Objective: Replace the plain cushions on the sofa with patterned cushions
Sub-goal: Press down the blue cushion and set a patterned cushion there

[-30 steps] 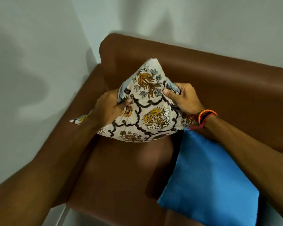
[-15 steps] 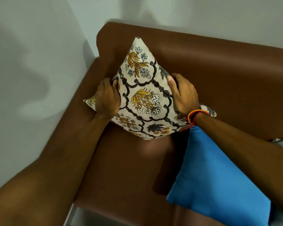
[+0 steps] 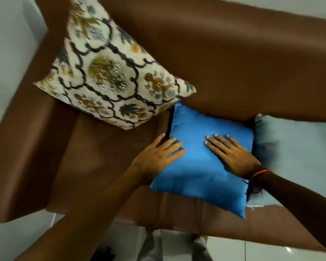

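Observation:
A cream patterned cushion [image 3: 109, 78] with floral print leans in the left corner of the brown sofa [image 3: 243, 59], against backrest and armrest; neither hand touches it. A plain blue cushion [image 3: 199, 172] lies flat on the seat, to the right of the patterned one. My left hand [image 3: 158, 157] rests flat on the blue cushion's left edge, fingers spread. My right hand [image 3: 231, 155], with an orange wrist thread, lies flat on its right part, fingers spread. Neither hand grips it.
A pale grey-blue cushion [image 3: 297, 147] lies on the seat right of the blue one. The sofa's left armrest [image 3: 24, 140] runs beside a grey wall [image 3: 11, 53]. A tiled floor [image 3: 262, 249] and my trouser legs show below the seat's front edge.
Both hands let go of the patterned cushion, which now stays in the sofa's corner. They moved down and right onto the blue cushion. The view tilted down and closer.

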Motion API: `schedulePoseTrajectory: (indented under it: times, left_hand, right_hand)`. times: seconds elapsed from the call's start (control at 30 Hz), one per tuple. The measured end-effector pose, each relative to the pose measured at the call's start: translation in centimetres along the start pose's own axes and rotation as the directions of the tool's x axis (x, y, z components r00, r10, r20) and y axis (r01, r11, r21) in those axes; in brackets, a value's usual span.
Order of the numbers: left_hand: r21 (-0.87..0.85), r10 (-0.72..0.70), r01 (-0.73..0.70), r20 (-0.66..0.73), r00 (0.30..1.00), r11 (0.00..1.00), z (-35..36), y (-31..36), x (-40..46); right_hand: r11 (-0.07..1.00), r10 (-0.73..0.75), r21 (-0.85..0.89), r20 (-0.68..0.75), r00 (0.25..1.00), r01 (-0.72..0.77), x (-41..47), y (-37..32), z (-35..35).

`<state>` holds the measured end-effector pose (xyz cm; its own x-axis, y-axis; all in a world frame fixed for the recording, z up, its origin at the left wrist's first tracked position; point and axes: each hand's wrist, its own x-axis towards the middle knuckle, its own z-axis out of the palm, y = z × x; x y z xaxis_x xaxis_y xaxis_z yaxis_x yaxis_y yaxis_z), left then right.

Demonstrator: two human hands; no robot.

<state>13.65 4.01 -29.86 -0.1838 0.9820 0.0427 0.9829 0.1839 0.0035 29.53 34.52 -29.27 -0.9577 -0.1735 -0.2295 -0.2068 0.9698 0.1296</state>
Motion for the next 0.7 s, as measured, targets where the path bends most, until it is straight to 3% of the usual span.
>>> schedulePoseTrajectory:
  times: [0.13,0.37,0.47,0.57,0.6,0.7]
  left_hand:
    - [0.179,-0.024,-0.006,0.163,0.986,0.984,4.4,1.4,0.4]
    - [0.139,0.006,-0.01,0.034,0.999,0.99,8.0,3.9,2.3]
    - [0.092,0.139,-0.142,0.045,0.989,0.986,6.0,5.6,2.9]
    - [0.003,0.269,-0.269,0.032,0.963,0.963,1.9,7.7,4.5]
    - [-0.049,0.237,-0.236,0.004,0.972,0.97,0.4,8.5,5.2]
    - [-0.236,0.04,-0.076,-0.153,0.987,0.969,-3.9,11.4,7.7]
  right_hand:
    - [0.993,-0.034,-0.107,0.076,0.997,0.042,-7.3,0.5,6.0]
    - [0.976,-0.16,-0.133,0.093,0.983,0.171,-10.3,0.4,11.9]
    - [0.974,-0.178,-0.112,0.154,0.972,0.196,-12.4,1.1,11.4]
    - [0.976,-0.172,0.156,0.123,0.977,0.152,-13.0,2.9,8.6]
    - [0.939,-0.168,0.323,0.14,0.976,0.115,-13.1,3.3,7.3]
    - [0.693,-0.188,0.721,0.146,0.971,0.026,-14.0,3.2,2.1]
